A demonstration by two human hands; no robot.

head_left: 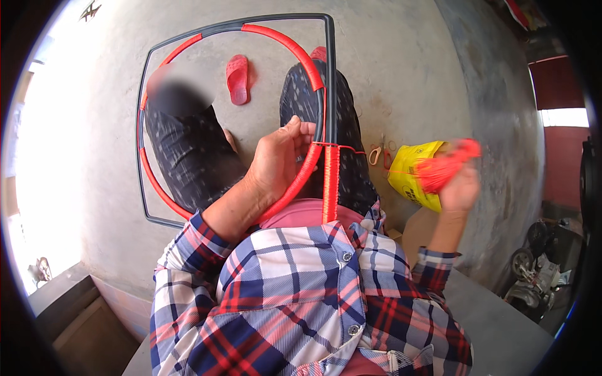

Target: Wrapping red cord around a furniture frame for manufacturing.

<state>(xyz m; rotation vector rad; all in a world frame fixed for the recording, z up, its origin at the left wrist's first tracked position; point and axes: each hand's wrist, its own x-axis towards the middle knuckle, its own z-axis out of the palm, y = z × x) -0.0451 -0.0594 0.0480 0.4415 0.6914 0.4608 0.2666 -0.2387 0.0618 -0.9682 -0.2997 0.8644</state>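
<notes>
A black rectangular frame [276, 20] with a round hoop [290, 42] inside it lies across my knees. Red cord is wound over several stretches of the hoop and over the near part of the frame's right bar [331, 185]. My left hand [276, 160] is closed on the hoop's right side, just by the end of the red winding; its fingertips are partly hidden behind the hoop. Out to the right, my right hand [461, 191] grips a bundle of red cord [442, 170], somewhat blurred by motion. A red strand [351, 149] runs rightward from the frame's bar.
Beneath the cord bundle is a yellow bag [409, 164]. Scissors [375, 155] lie on the concrete floor [401, 75] beside it. A red slipper [237, 79] rests between my feet. A machine with wheels [533, 269] stands at the far right.
</notes>
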